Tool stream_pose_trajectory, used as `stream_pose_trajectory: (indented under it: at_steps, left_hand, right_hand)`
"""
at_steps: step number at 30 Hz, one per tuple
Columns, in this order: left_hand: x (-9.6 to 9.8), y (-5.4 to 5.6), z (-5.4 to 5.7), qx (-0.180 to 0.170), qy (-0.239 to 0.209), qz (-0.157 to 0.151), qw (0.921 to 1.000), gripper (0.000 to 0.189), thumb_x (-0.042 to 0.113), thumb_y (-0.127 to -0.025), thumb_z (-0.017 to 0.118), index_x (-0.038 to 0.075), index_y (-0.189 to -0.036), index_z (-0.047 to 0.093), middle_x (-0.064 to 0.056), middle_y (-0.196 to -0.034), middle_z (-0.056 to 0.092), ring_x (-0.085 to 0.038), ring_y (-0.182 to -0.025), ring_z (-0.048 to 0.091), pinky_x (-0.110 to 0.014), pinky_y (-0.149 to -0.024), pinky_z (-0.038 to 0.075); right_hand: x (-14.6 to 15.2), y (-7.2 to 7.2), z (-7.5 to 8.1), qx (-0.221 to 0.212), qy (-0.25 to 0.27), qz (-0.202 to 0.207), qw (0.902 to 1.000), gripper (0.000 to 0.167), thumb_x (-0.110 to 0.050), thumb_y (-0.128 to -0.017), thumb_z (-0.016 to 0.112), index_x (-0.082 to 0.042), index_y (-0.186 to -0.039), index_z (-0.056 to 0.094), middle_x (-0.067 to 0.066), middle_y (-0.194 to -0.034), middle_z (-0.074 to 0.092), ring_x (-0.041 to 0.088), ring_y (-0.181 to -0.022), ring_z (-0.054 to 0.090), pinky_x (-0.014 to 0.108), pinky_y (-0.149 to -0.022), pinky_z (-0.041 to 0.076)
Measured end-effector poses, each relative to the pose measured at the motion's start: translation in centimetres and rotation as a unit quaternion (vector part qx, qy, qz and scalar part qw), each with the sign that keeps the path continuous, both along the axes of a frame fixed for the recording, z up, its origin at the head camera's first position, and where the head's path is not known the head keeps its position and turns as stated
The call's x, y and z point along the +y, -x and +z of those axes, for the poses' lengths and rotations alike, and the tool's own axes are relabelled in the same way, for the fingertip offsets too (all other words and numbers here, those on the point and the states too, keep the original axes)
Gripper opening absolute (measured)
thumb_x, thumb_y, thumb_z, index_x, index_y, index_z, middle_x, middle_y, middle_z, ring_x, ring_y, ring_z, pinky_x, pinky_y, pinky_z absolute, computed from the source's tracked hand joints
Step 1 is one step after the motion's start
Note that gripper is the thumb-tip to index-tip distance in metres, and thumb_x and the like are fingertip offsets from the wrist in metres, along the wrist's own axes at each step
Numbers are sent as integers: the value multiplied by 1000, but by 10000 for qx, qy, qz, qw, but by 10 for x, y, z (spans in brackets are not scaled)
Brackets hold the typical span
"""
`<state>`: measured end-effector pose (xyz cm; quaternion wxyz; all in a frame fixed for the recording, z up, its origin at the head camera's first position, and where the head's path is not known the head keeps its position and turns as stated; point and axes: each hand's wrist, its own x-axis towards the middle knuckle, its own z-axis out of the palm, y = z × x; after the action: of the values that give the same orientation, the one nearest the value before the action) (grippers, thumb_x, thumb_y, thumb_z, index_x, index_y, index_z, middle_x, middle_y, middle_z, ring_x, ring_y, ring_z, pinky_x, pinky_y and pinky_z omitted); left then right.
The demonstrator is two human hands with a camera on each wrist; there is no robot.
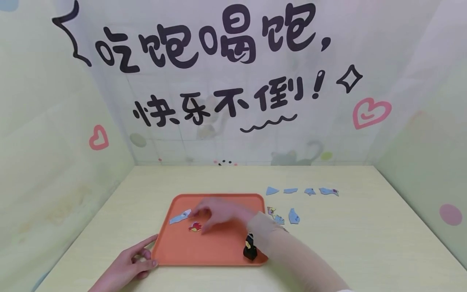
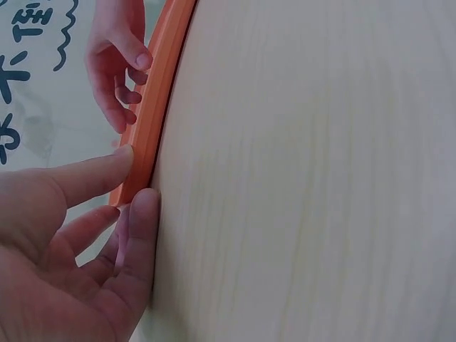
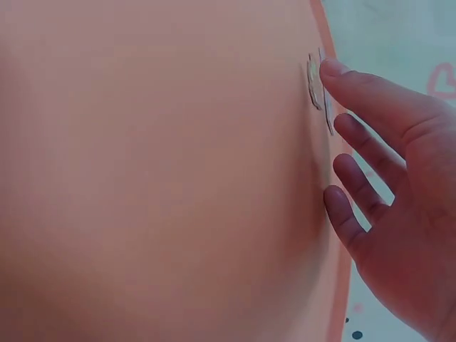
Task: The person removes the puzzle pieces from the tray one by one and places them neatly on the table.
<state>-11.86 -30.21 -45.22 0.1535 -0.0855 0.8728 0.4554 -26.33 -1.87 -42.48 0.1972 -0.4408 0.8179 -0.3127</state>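
My left hand [image 1: 128,259] holds the near left corner of an orange tray [image 1: 215,253], index finger along its side and thumb at its front edge; its other fingers are curled. Over the tray, my right hand [image 1: 217,211] reaches in from the right with loosely bent fingers and a gap between thumb and fingertips. Its fingertips are right at the end of a long light-blue puzzle piece [image 1: 178,217] lying on the tray. Just below the thumb lies a small red and yellow puzzle piece [image 1: 195,227]. In the right wrist view, the right hand [image 3: 406,171] shows nothing gripped.
Right of the tray, several blue puzzle pieces lie in a back row, including a triangular piece [image 1: 271,190] and a long piece [image 1: 329,191]. Another blue piece [image 1: 294,216] lies nearer. A black device [image 1: 250,249] shows beside the right sleeve [image 1: 288,251]. Printed walls enclose the table [image 1: 365,243].
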Motion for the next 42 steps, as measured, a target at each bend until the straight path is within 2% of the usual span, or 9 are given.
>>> stream_pose_trajectory:
  at_steps: [3,8,11,20,25,29,34,38,42]
  left_hand:
    - [0,0,-1,-11,24,-5,10000,77,22,-90,72,3,-153,33,-5,-95,56,-16,-68,56,-25,-60,47]
    - [-2,0,-1,34,101,-81,9999,79,25,-89,74,3,-153,33,-5,-94,57,-16,-67,57,-24,-59,47]
    - [-1,1,-1,27,99,-46,9999,78,24,-88,74,4,-153,34,-5,-94,56,-16,-66,57,-24,-59,47]
    - [0,3,1,76,92,-130,9998,76,20,-91,71,2,-153,32,-5,-95,56,-16,-67,56,-24,-60,48]
    - [1,4,1,9,193,41,9998,78,25,-89,74,4,-152,34,-4,-96,57,-16,-68,56,-24,-60,46]
    - [-1,2,0,61,173,-175,9997,80,27,-89,73,2,-153,31,-4,-97,57,-15,-66,55,-23,-59,45]
    - [-4,1,-1,104,-6,-420,9991,81,26,-91,71,0,-154,28,-4,-95,56,-14,-64,54,-23,-58,44]
    - [-4,2,-1,37,-83,-394,9992,81,25,-90,72,0,-154,28,-3,-93,55,-14,-64,54,-23,-58,44]
    - [-4,3,0,-24,-103,-286,9995,82,25,-89,73,1,-154,29,-3,-93,55,-14,-65,54,-23,-58,43]
  right_hand:
    - [-12,13,-17,247,-110,251,9993,43,-30,-86,77,-31,-128,65,-17,-123,62,1,-115,50,18,-99,44]
    - [-19,13,-23,493,-136,387,9979,40,-29,-88,76,-25,-126,68,-11,-120,62,3,-113,49,16,-95,43]
    - [-19,13,-25,514,-131,346,9980,37,-27,-88,75,-23,-124,69,-9,-119,61,3,-112,49,15,-95,42]
    - [-20,7,-19,601,-148,297,9976,25,-19,-89,74,-18,-114,71,-7,-107,64,4,-90,52,11,-79,43]
    - [-22,6,-17,667,-277,343,9968,20,-18,-89,74,-18,-109,71,-7,-101,64,2,-86,54,10,-77,44]
    - [-19,6,-17,579,-254,403,9972,19,-18,-89,74,-19,-108,71,-9,-99,63,2,-88,53,11,-79,45]
    - [-10,6,-15,360,28,293,9989,18,-18,-88,74,-20,-106,71,-11,-101,65,3,-92,56,13,-83,47]
    - [-1,5,-10,-169,306,100,9993,18,-16,-89,73,-21,-106,70,-11,-102,67,6,-94,58,16,-84,49]
    - [9,7,-6,-212,490,-206,9984,18,-19,-89,73,-24,-106,70,-14,-102,67,8,-94,59,18,-83,49]
